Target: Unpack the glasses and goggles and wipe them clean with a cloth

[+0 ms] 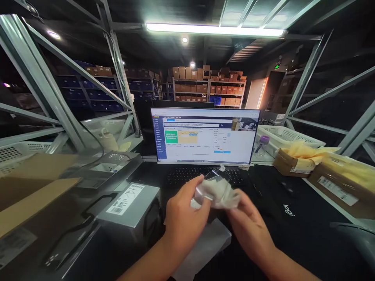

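Both hands hold a crumpled, translucent plastic bag (218, 193) just in front of the keyboard (178, 176). My left hand (187, 210) is closed on the bag's left side, thumb on top. At its right end, the fingers of my right hand (249, 222) are pinched on the plastic, slightly blurred. What the bag contains is not clear. Under my hands lies a pale translucent sheet or bag (205, 249) on the black desk mat. Left of my left hand sits a grey box (137, 203) with a white printed label.
A lit monitor (205, 136) stands behind the keyboard. Open cardboard boxes with yellow packing (304, 152) and a white basket (287, 136) are on the right. An open carton (38, 187) fills the left side. A purple-topped object (263, 141) stands beside the monitor.
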Demonstrator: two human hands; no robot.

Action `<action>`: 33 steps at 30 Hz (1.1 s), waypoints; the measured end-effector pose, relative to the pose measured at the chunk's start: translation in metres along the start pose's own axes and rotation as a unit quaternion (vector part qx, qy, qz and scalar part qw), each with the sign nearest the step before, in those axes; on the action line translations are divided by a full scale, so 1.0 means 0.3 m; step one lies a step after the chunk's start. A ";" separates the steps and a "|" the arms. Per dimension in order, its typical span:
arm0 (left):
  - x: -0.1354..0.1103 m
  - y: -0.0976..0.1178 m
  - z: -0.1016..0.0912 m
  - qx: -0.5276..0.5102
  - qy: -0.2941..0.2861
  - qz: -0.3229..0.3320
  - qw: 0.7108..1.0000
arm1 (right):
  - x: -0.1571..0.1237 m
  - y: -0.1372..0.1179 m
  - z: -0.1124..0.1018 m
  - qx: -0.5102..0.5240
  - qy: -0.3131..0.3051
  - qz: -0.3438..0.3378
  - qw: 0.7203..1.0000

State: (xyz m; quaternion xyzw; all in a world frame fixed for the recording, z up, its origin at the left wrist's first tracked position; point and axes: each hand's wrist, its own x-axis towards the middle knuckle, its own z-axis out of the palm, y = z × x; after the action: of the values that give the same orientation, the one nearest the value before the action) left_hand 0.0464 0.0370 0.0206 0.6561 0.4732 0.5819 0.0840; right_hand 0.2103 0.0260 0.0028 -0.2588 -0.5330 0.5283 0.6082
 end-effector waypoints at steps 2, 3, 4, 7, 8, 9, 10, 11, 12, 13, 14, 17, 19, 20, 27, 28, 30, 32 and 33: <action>-0.006 -0.002 0.012 0.019 0.014 0.025 0.999 | -0.023 -0.004 0.016 0.009 -0.067 -0.018 0.998; -0.009 -0.003 0.016 0.029 0.022 0.045 0.998 | -0.024 -0.008 0.015 0.001 -0.081 -0.027 0.996; -0.013 -0.004 0.021 0.038 0.026 0.066 0.997 | -0.021 -0.013 0.012 -0.010 -0.081 -0.033 0.996; -0.027 -0.008 0.038 0.056 0.030 0.132 0.989 | -0.003 -0.016 0.012 -0.049 -0.033 -0.048 0.997; -0.033 -0.010 0.045 0.057 0.033 0.152 0.986 | -0.001 -0.013 0.016 -0.061 -0.005 -0.059 0.996; -0.038 -0.011 0.053 0.061 0.038 0.173 0.982 | -0.001 -0.010 0.021 -0.071 0.028 -0.068 0.995; -0.044 -0.012 0.061 0.067 0.045 0.193 0.978 | -0.003 -0.007 0.026 -0.075 0.063 -0.070 0.993; -0.049 -0.012 0.069 0.075 0.052 0.212 0.973 | -0.006 -0.007 0.030 -0.068 0.095 -0.060 0.991; -0.054 -0.012 0.077 0.084 0.056 0.223 0.969 | -0.009 -0.008 0.032 -0.048 0.122 -0.041 0.991; -0.059 -0.011 0.084 0.090 0.056 0.230 0.967 | -0.011 -0.013 0.032 -0.018 0.141 -0.019 0.990; -0.063 -0.009 0.089 0.092 0.055 0.234 0.966 | -0.011 -0.021 0.029 0.013 0.151 0.002 0.988; -0.073 0.000 0.098 0.068 0.049 0.227 0.970 | 0.003 -0.063 0.010 0.093 0.151 0.038 0.983; -0.075 0.005 0.099 0.045 0.041 0.226 0.972 | 0.024 -0.098 -0.009 0.126 0.139 0.064 0.980; -0.075 0.007 0.099 0.038 0.037 0.227 0.972 | 0.034 -0.114 -0.019 0.138 0.136 0.081 0.978; -0.075 -0.006 0.098 0.001 0.031 0.203 0.979 | 0.021 -0.083 0.007 0.083 0.146 0.064 0.984; -0.075 -0.009 0.095 -0.005 0.031 0.193 0.981 | 0.008 -0.065 0.020 0.042 0.145 0.044 0.988; -0.074 -0.014 0.090 -0.008 0.029 0.180 0.983 | -0.009 -0.039 0.039 -0.023 0.134 0.022 0.990; -0.073 -0.015 0.089 0.000 0.024 0.178 0.984 | -0.006 -0.038 0.039 -0.025 0.123 0.028 0.992; -0.073 -0.013 0.091 0.005 0.020 0.178 0.984 | 0.004 -0.048 0.030 -0.003 0.120 0.042 0.992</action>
State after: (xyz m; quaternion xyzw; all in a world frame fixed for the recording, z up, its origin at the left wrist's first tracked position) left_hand 0.0701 0.0354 -0.0054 0.7185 0.3533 0.5982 -0.0337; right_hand 0.2071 0.0204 0.0187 -0.3444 -0.4467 0.5169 0.6439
